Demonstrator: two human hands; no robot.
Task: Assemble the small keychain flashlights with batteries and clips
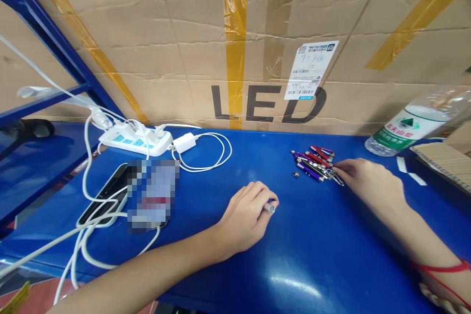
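My left hand (250, 213) rests over the middle of the blue table, its fingers curled around a small silver metal tube (271, 208). One round end of the tube points out past the thumb and forefinger; the rest is hidden in the hand. Farther right lies a pile of slim pen-like metal tubes (315, 162) in red, black and purple, with small metal clips among them. My right hand (371, 184) reaches the pile's right edge, thumb and forefinger pinched at a clip there. What sits between those fingertips is too small to make out. A tiny metal piece (296, 174) lies just left of the pile.
A white power strip (136, 138) with a charger (184, 143) and looping cables sits at the left, beside two phones, one dark-screened (105, 194) and one blurred out (152, 196). A clear bottle (408, 125) leans at the right. A large cardboard box (176, 59) walls the back.
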